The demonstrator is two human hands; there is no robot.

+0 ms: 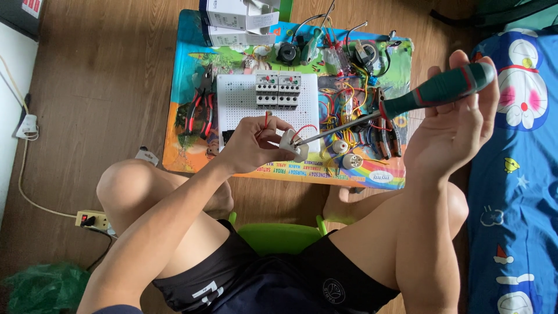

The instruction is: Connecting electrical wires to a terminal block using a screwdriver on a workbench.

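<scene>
A green chair (279,235) is seen nearest, between the bare knees, just below the front edge of the small colourful table (186,145); open wooden floor (104,87) lies to the left of the table, while a blue patterned blanket (511,174) closes in its right side. Over the table's front edge, a small white lamp socket (290,145) is pinched between the thumb and fingertips of the left hand (250,145), the other fingers being curled; red wires (302,129) run up from the socket. The green-handled screwdriver (407,102) is held in the right hand (453,128), off the table's right front corner, with the fingers wrapped loosely round the handle and the palm partly open; its tip is set against the socket, though the exact contact point is too small to be made out. Just right of the socket, two more round white sockets (347,154) are laid on the table. Further back, a white perforated board (238,104) carrying two grey breakers (278,90) is placed mid-table, with red-handled pliers (200,107) to its left and a tangle of yellow and red wiring (349,102) to its right, where single parts are hard to tell apart. At the table's far edge, white boxes (235,23) are cut off by the frame.
</scene>
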